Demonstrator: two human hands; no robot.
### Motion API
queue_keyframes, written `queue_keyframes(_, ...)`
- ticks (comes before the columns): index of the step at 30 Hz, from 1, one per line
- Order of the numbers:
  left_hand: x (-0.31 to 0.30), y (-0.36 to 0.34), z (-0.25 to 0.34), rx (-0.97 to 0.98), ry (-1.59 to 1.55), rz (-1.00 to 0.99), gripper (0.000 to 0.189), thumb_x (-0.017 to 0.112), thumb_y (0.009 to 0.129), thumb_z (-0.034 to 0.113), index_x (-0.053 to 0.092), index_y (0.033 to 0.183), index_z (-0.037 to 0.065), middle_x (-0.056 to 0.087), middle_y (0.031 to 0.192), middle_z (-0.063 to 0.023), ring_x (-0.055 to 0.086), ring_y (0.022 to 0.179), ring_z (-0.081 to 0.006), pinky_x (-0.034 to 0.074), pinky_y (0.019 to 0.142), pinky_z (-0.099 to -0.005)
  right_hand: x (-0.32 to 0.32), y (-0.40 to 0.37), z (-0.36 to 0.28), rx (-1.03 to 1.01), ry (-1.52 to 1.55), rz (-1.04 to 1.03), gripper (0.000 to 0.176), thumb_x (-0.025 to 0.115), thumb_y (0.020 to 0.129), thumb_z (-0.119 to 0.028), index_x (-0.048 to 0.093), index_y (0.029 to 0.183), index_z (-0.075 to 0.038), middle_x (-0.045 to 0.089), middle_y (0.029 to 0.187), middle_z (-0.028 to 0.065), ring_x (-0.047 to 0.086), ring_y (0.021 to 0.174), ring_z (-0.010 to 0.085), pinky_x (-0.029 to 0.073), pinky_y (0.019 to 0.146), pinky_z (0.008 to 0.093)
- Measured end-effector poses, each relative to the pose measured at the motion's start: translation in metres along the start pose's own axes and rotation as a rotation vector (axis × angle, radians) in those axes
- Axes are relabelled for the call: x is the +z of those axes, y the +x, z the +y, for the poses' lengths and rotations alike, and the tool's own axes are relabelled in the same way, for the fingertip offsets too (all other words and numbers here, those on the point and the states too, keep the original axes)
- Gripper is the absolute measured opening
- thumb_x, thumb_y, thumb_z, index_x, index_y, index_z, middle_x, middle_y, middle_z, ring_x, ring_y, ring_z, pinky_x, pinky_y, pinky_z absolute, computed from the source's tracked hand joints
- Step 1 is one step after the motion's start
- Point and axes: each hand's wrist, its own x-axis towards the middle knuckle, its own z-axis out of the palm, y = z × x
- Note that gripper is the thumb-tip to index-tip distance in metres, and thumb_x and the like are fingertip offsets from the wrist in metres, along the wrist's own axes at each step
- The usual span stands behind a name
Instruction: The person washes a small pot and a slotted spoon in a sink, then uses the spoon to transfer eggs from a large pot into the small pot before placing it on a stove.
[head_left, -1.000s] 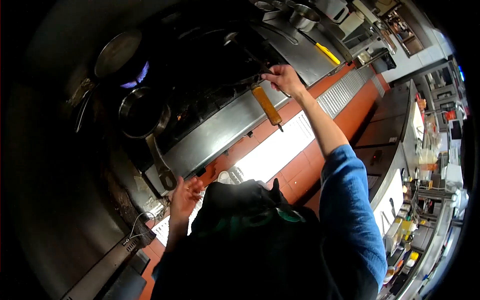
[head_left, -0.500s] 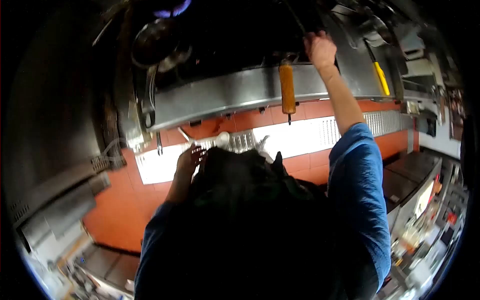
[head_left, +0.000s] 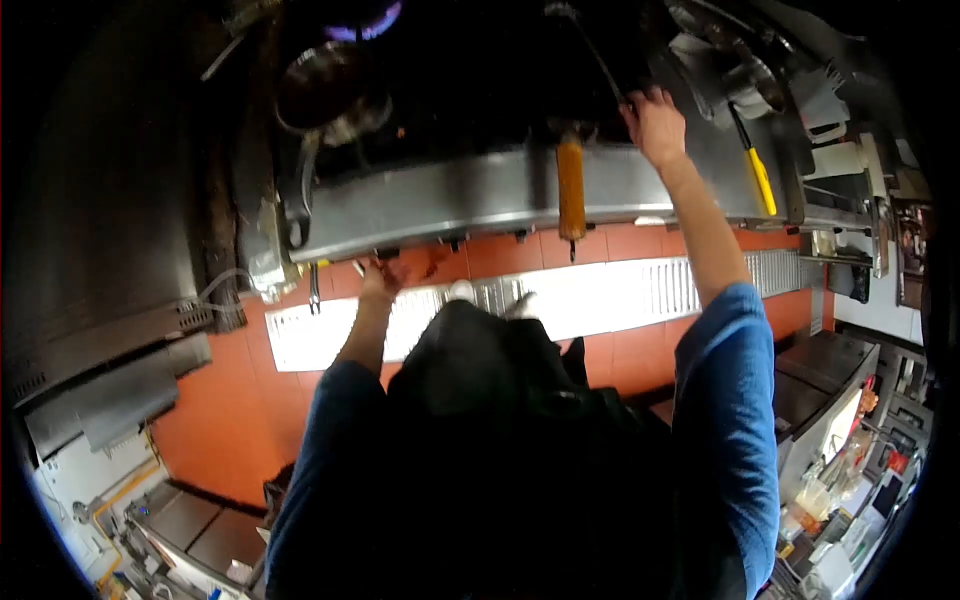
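My right hand [head_left: 658, 127] is closed on the thin handle of a metal ladle [head_left: 592, 50], whose small bowl lies up and to the left over the dark stove. Below the steel front ledge [head_left: 440, 195], my left hand [head_left: 380, 277] is near the ledge's underside; its fingers are blurred and what they touch is unclear. Between the hands, a wooden handle [head_left: 571, 190] sticks out over the ledge, its far end lost in the dark. A pan [head_left: 325, 88] sits at the left of the stove.
A blue flame [head_left: 365, 22] burns behind the pan. A yellow-handled tool [head_left: 760, 180] lies at the right, near metal bowls [head_left: 755, 82]. Below are a red tiled floor [head_left: 230, 420] and a metal floor grate [head_left: 590, 300]. Cluttered counters stand at the lower right.
My left hand has moved up towards the ledge. My right hand has shifted slightly in view, and the ladle now shows more clearly. The view has shifted a little.
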Motion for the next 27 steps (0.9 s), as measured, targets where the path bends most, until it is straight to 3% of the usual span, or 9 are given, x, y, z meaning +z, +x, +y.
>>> queue_keyframes(1,-0.016,0.024,0.004,-0.035,0.033,-0.201,0.044,0.024,0.093,0.046,0.046,0.101,0.008,0.058,0.077,-0.0150,0.059,0.064,-0.0306,0.052,0.060,-0.0410,-0.006,-0.004,-0.003,0.030,0.005,0.047,0.021,0.057,0.081,-0.025,0.060,0.093,-0.008,0.056,0.090,0.0099,0.053,0.087,0.0298,0.047,0.071,0.0386)
queue_keyframes(3,-0.001,0.008,0.005,-0.153,-0.053,-0.177,0.049,0.024,0.093,0.046,0.050,0.100,0.005,0.059,0.073,-0.0152,0.058,0.059,-0.0284,0.049,0.048,-0.0380,-0.026,-0.014,-0.010,0.038,0.096,0.116,0.020,0.058,0.081,-0.021,0.060,0.095,-0.007,0.055,0.090,0.0103,0.053,0.084,0.0299,0.046,0.070,0.0385)
queue_keyframes(12,0.005,0.017,-0.002,-0.370,-0.157,-0.056,0.040,0.033,0.093,0.035,0.056,0.077,0.006,0.054,0.058,-0.0067,0.051,0.051,-0.0185,0.044,0.045,-0.0291,-0.117,-0.192,-0.075,0.301,0.338,0.045,0.015,0.056,0.077,-0.003,0.058,0.091,0.003,0.055,0.088,0.0176,0.055,0.081,0.0316,0.046,0.067,0.0349)
queue_keyframes(14,0.000,0.016,-0.001,-0.373,-0.089,-0.091,0.039,0.034,0.093,0.034,0.056,0.076,0.006,0.053,0.058,-0.0065,0.051,0.051,-0.0182,0.044,0.045,-0.0290,-0.112,-0.252,-0.083,0.458,0.383,-0.155,0.017,0.056,0.075,-0.001,0.059,0.091,0.003,0.057,0.092,0.0176,0.055,0.083,0.0320,0.047,0.068,0.0339)
queue_keyframes(16,-0.008,0.010,0.005,-0.369,0.024,-0.151,0.039,0.034,0.092,0.034,0.055,0.076,0.006,0.053,0.058,-0.0063,0.051,0.051,-0.0180,0.043,0.045,-0.0288,-0.085,-0.325,-0.083,1.040,0.925,-0.403,0.020,0.056,0.072,-0.001,0.061,0.091,0.000,0.058,0.099,0.0159,0.056,0.090,0.0297,0.048,0.073,0.0327)
queue_keyframes(18,-0.009,0.001,0.018,-0.369,0.171,-0.210,0.038,0.035,0.092,0.033,0.055,0.075,0.006,0.052,0.058,-0.0061,0.050,0.051,-0.0177,0.043,0.045,-0.0286,-0.101,-0.345,-0.089,0.449,0.321,-0.625,0.026,0.056,0.072,-0.006,0.062,0.096,-0.006,0.060,0.103,0.0124,0.058,0.094,0.0259,0.049,0.078,0.0334)
queue_keyframes(20,0.003,-0.007,0.030,-0.366,0.343,-0.252,0.037,0.035,0.092,0.033,0.055,0.075,0.006,0.052,0.057,-0.0059,0.050,0.051,-0.0175,0.043,0.045,-0.0285,-0.126,-0.315,-0.109,0.931,0.629,-0.801,0.031,0.060,0.076,-0.020,0.060,0.106,-0.014,0.060,0.106,0.0113,0.058,0.096,0.0267,0.047,0.082,0.0349)
queue_keyframes(24,0.040,-0.034,0.030,-0.341,0.698,-0.280,0.036,0.036,0.091,0.032,0.054,0.074,0.006,0.051,0.057,-0.0056,0.049,0.050,-0.0170,0.042,0.044,-0.0281,-0.079,-0.363,-0.121,0.715,1.154,-0.685,0.038,0.056,0.083,-0.037,0.059,0.108,-0.008,0.062,0.099,0.0143,0.058,0.092,0.0289,0.045,0.077,0.0365)
queue_keyframes(27,0.082,-0.064,-0.006,-0.331,0.909,-0.299,0.035,0.037,0.091,0.031,0.054,0.073,0.006,0.051,0.057,-0.0053,0.048,0.050,-0.0167,0.041,0.044,-0.0279,-0.066,-0.407,-0.111,0.829,1.509,-0.698,0.050,0.052,0.085,-0.043,0.057,0.107,0.001,0.061,0.101,0.0187,0.057,0.092,0.0291,0.043,0.080,0.0360)
